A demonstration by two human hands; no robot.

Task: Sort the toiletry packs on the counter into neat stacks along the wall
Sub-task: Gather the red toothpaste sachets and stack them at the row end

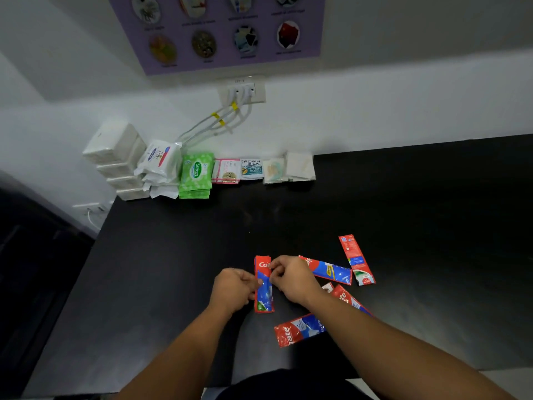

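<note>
toothpaste sachets (pixel 264 297), red and blue, lie stacked, pinched between fingers (pixel 277 269) of left hand (pixel 232 290) and right hand (pixel 292 281).

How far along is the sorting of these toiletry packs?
Mostly done. Along the wall, tissue packs, Dove packs, green wipes and small sachets already sit stacked. The left hand and right hand pinch a toothpaste pile mid-counter. At least four loose toothpaste sachets lie scattered nearby, none yet at the wall.
</note>
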